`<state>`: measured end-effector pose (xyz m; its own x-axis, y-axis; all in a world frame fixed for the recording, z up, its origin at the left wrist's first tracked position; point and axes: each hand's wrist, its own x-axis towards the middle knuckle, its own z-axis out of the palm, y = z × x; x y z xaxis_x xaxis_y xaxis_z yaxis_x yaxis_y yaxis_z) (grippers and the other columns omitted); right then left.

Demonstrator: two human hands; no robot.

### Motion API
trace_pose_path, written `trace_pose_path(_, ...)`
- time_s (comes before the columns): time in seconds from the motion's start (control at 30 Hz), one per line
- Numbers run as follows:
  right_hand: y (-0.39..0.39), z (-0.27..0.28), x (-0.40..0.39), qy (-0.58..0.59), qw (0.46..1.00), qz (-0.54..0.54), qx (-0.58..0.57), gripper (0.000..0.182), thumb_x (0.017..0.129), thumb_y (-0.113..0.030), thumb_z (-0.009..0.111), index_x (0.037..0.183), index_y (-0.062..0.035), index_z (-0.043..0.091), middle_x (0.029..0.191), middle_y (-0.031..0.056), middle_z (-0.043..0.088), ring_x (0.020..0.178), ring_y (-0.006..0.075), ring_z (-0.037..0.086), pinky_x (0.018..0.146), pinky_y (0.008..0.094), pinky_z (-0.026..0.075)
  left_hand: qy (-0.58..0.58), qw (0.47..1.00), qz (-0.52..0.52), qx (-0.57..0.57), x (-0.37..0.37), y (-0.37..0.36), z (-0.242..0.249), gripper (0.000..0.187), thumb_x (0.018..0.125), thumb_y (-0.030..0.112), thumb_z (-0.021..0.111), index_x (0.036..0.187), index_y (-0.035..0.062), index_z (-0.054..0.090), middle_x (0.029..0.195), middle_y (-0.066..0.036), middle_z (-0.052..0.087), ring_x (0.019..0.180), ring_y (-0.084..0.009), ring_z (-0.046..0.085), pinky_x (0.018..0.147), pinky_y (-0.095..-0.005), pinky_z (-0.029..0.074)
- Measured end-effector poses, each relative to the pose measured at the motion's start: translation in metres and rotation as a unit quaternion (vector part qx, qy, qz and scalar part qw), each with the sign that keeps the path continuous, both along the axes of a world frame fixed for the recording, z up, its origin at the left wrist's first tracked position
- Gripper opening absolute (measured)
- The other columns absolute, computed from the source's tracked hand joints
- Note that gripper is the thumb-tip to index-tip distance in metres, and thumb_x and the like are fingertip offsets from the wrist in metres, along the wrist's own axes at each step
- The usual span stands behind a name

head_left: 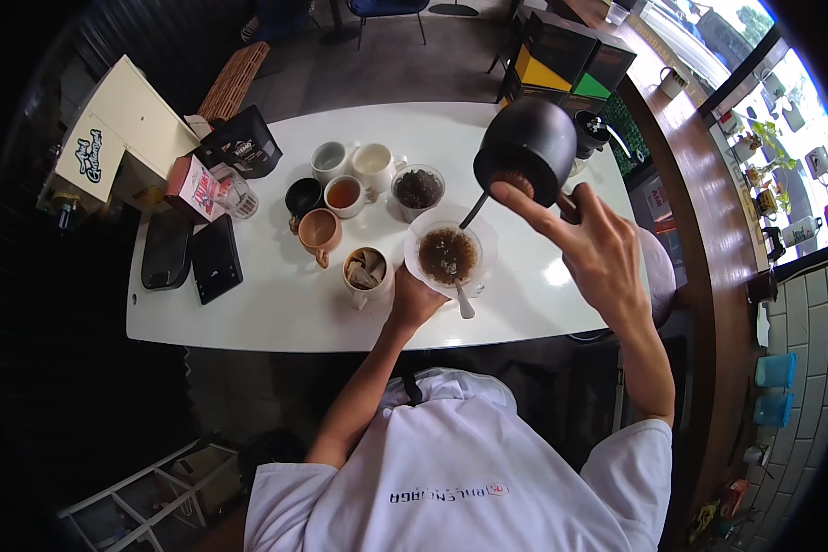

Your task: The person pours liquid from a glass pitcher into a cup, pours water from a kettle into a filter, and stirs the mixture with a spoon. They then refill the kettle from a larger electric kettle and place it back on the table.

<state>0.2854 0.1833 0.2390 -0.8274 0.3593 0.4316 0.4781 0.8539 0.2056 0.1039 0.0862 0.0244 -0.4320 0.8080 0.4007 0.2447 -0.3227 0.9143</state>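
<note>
Kettle (527,147) above dripper (449,253), cups (340,198) beside.

The left hand (414,299) hides the base beneath the dripper (449,255).

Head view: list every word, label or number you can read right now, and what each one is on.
White shirt: a printed line with a small red mark, seen upside down and too blurred to read for sure.
Cream box: dark script lettering, not legible.
Black bag: a small pale label, too small to read.
Red and white packet: print too blurred to read.
No numbers or signs can be read.
</note>
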Motion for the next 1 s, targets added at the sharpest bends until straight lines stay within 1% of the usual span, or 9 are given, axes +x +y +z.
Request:
trace_pose_path(0.1,0.001,0.006,0.000,0.059,0.998,0.014,0.028,0.083,0.077,0.000,0.060,0.140,-0.0517,0.046,0.084,0.0053,0.056,0.066,0.0154,0.057,0.053,0.0276,0.054,0.003,1.000,-0.002,-0.003,0.000,0.000,-0.002,0.053,0.065,0.010,0.088,0.112,0.0011,0.065,0.110,-0.012,0.071,0.105,-0.0226,0.068,0.093,-0.0368,0.052)
trace_pose_path(0.2,0.002,0.005,0.000,0.068,0.997,0.021,0.029,0.083,0.077,0.000,0.061,0.140,-0.0521,0.046,0.084,0.0055,0.056,0.066,0.0151,0.057,0.052,0.0278,0.054,0.008,1.000,-0.002,-0.004,-0.001,0.000,-0.002,0.052,0.065,0.009,0.088,0.112,0.0012,0.066,0.110,-0.011,0.071,0.105,-0.0226,0.068,0.094,-0.0369,0.052)
trace_pose_path(0.3,-0.001,0.000,0.001,0.016,1.000,0.014,0.006,0.083,0.078,-0.001,0.061,0.141,-0.0530,0.043,0.085,0.0056,0.057,0.065,0.0142,0.056,0.050,0.0270,0.053,0.004,1.000,-0.004,-0.008,0.000,0.000,0.001,0.053,0.065,0.009,0.088,0.113,0.0018,0.066,0.110,-0.011,0.071,0.105,-0.0228,0.068,0.094,-0.0369,0.052)
trace_pose_path(0.4,0.002,-0.015,-0.002,0.005,0.999,0.038,0.004,0.084,0.081,-0.001,0.060,0.143,-0.0540,0.040,0.085,0.0052,0.057,0.064,0.0132,0.056,0.049,0.0263,0.052,-0.004,1.000,-0.002,-0.015,0.000,0.000,0.000,0.053,0.065,0.009,0.088,0.113,0.0025,0.065,0.110,-0.011,0.071,0.104,-0.0231,0.068,0.094,-0.0368,0.052)
trace_pose_path(0.43,0.000,-0.018,-0.004,0.003,0.999,0.041,0.000,0.083,0.077,0.002,0.062,0.140,-0.0500,0.047,0.076,0.0039,0.048,0.064,0.0167,0.054,0.054,0.0308,0.053,-0.009,1.000,-0.002,-0.019,0.000,0.001,-0.001,0.054,0.065,0.009,0.088,0.114,0.0028,0.065,0.110,-0.011,0.071,0.104,-0.0232,0.068,0.093,-0.0368,0.052)
trace_pose_path(0.57,-0.001,-0.028,-0.007,-0.015,0.998,0.055,-0.007,0.080,0.081,0.001,0.061,0.140,-0.0510,0.046,0.076,0.0030,0.047,0.064,0.0160,0.054,0.052,0.0291,0.052,0.000,1.000,-0.001,0.008,0.000,0.004,-0.003,0.055,0.065,0.009,0.088,0.114,0.0030,0.064,0.110,-0.011,0.071,0.105,-0.0233,0.068,0.093,-0.0367,0.052)
trace_pose_path(0.63,-0.001,-0.029,-0.010,-0.014,0.998,0.057,-0.008,0.080,0.081,0.001,0.061,0.140,-0.0513,0.046,0.076,0.0029,0.047,0.064,0.0159,0.054,0.052,0.0289,0.051,-0.019,1.000,-0.005,0.014,0.000,0.004,-0.003,0.055,0.065,0.009,0.088,0.115,0.0032,0.064,0.110,-0.011,0.070,0.105,-0.0235,0.068,0.093,-0.0368,0.052)
trace_pose_path(0.8,0.001,-0.031,-0.017,-0.004,0.998,0.064,-0.012,0.080,0.081,0.000,0.061,0.140,-0.0522,0.046,0.076,0.0024,0.045,0.063,0.0153,0.053,0.050,0.0285,0.050,-0.001,1.000,-0.002,0.013,0.000,0.004,-0.004,0.056,0.065,0.010,0.088,0.115,0.0021,0.063,0.111,-0.011,0.070,0.105,-0.0230,0.068,0.093,-0.0369,0.052)
trace_pose_path(1.0,0.000,-0.026,-0.027,0.023,0.997,0.065,0.023,0.080,0.080,0.000,0.063,0.138,-0.0529,0.048,0.075,0.0010,0.044,0.062,0.0141,0.051,0.050,0.0275,0.049,-0.019,1.000,-0.008,-0.003,0.000,0.003,-0.008,0.057,0.065,0.010,0.088,0.115,0.0010,0.063,0.109,-0.011,0.071,0.103,-0.0218,0.068,0.092,-0.0360,0.053)
